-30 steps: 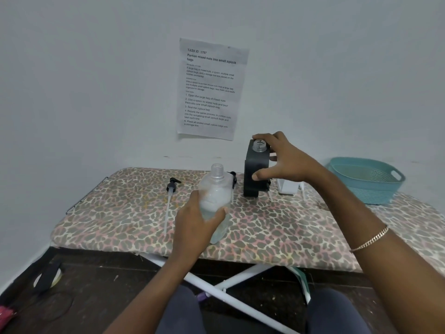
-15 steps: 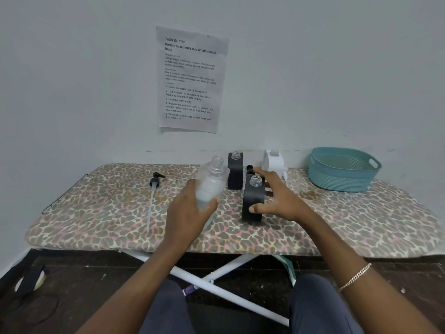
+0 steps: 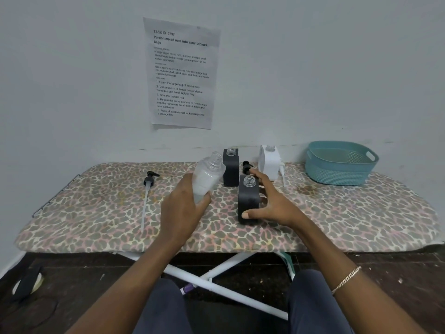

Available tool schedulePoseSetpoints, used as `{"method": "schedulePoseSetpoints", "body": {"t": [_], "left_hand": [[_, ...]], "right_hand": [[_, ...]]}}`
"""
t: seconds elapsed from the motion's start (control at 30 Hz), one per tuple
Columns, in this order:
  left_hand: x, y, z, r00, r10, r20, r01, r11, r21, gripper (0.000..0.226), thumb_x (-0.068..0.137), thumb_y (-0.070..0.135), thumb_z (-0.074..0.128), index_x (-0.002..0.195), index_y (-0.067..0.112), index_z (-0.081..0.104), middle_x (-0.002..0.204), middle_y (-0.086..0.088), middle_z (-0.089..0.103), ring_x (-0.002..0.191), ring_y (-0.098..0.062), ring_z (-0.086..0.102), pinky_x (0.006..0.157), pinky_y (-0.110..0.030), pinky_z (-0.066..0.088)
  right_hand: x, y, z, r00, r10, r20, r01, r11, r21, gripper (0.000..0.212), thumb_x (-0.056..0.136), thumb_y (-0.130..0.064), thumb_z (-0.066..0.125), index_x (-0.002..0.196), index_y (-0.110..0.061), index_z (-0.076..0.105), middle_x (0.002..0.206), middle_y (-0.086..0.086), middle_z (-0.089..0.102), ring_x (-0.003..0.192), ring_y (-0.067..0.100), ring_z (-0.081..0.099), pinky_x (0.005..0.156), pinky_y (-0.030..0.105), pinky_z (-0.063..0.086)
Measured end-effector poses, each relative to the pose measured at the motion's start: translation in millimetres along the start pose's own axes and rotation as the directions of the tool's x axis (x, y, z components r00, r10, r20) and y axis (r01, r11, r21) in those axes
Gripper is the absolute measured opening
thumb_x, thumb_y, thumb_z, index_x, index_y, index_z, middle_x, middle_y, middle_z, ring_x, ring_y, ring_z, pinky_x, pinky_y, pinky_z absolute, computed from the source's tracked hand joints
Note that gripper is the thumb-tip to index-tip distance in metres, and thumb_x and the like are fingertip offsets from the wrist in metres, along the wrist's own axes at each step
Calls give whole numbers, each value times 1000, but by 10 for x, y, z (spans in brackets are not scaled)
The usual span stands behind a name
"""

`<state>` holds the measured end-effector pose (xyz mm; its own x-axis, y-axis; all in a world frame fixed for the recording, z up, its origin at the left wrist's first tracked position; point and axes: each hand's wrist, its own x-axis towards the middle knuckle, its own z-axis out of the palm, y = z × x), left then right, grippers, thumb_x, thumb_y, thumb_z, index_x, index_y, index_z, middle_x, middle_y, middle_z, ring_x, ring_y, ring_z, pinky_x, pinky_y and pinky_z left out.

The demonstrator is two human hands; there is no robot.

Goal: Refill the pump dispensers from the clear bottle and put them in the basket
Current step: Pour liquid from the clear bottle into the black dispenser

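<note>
Left hand (image 3: 185,208) wraps its curled fingers round the lower body of the clear bottle (image 3: 208,177), holding it above the ironing board (image 3: 96,213), capless and tilted so its neck leans toward the near black dispenser (image 3: 248,201). Right hand (image 3: 272,203) clasps that dispenser with fingers spread wide, thumb at its lower front edge and fingers along its right side. The dispenser stands upright with its mouth open. Just behind it stand a second black dispenser (image 3: 230,168) and a loose black pump (image 3: 246,166). A white dispenser (image 3: 269,162) stands behind and right of it, and the teal basket (image 3: 337,174) sits farther right. Another pump (image 3: 147,189) lies well to its left.
</note>
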<state>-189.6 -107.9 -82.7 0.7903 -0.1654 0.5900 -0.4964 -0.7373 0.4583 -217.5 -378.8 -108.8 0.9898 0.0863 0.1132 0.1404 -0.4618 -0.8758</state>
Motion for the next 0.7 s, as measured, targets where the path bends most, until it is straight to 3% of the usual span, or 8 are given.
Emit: {"method": "schedulePoseSetpoints", "body": {"t": [0.07,0.2,0.23,0.3,0.4,0.47,0.6,0.7], "left_hand": [[13,-5,1,1000,8,-3,-8,1000,6,43,92,36,77,123,14,56,91,6,57,69,-17,56,51,-22,30],[33,8,10,999,32,-12,-32,999,26,45,90,34,79,123,13,57,92,5,59,68,-18,55,51,-25,31],[32,9,13,999,38,-11,-38,999,30,46,90,33,80,124,12,58,92,2,61,68,-18,56,53,-27,33],[24,10,17,999,48,-10,-47,998,34,47,89,31,80,126,10,59,94,-2,65,69,-19,56,56,-29,37],[29,14,24,997,69,-17,-68,996,50,48,88,27,82,126,8,61,95,-7,68,68,-19,56,56,-29,38],[35,29,29,996,91,-15,-89,994,70,49,87,26,83,126,6,61,95,-9,70,68,-22,60,56,-29,39],[33,56,37,993,118,-15,-115,987,110,54,85,27,85,127,3,62,98,-11,72,72,-29,69,57,-29,41],[35,57,47,992,123,-15,-120,985,123,55,85,28,86,128,3,62,100,-11,73,73,-30,70,57,-30,43]], "right_hand": [[9,20,15,1000,14,-1,-14,999,38,124,68,-38,99,157,-59,16,167,-13,29,148,14,39,118,37,41],[27,109,22,998,61,20,-63,991,115,123,78,-13,93,165,-38,9,165,-8,23,147,4,25,101,2,37],[27,124,25,997,72,25,-75,987,140,122,78,-13,93,165,-37,11,168,-8,20,149,5,22,108,7,35],[27,137,20,996,79,42,-86,973,215,119,73,-19,94,162,-46,20,173,-10,17,156,13,22,125,37,34],[52,148,8,996,44,83,-68,945,319,107,66,-18,93,142,-70,39,172,-3,24,153,26,37,120,61,39],[59,151,3,995,28,97,-60,936,346,106,65,-15,91,140,-71,42,171,2,28,153,28,38,121,57,39],[33,172,-4,991,53,123,-91,940,327,117,71,-1,80,163,-41,21,158,6,48,134,22,60,109,39,52],[-15,160,24,993,75,86,-97,952,289,119,72,-4,80,166,-37,15,155,4,52,130,16,63,108,37,52]]}}
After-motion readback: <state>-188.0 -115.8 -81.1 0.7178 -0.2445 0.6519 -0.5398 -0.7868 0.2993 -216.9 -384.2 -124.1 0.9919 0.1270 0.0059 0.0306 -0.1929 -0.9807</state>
